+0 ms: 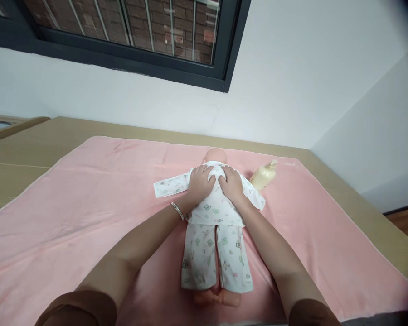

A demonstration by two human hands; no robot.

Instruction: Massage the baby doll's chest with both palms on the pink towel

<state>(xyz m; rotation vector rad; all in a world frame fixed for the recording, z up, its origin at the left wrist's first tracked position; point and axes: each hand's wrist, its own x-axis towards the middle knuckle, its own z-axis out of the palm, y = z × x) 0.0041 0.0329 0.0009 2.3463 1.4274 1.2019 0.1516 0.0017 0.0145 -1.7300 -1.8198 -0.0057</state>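
Note:
A baby doll (214, 213) lies stretched out on a pink blanket, dressed in a white printed top and matching trousers (199, 256). Its bald head (216, 155) points away from me and its bare feet (217, 297) lie toward me. My left hand (201, 183) rests flat on the upper left of the top, fingers extended. On the upper right of the top lies my right hand (231, 183), also spread out. Both thumbs point inward, with a gap between them. The doll's sleeves (172, 184) reach out to either side, and its hands are not visible.
The pink blanket (71, 217) covers much of a wooden surface (78, 129). A pale yellow pump bottle (264, 175) lies tilted beside the doll's right-hand sleeve. Behind stand a white wall (275, 86) and a dark-framed window (139, 54) with bars.

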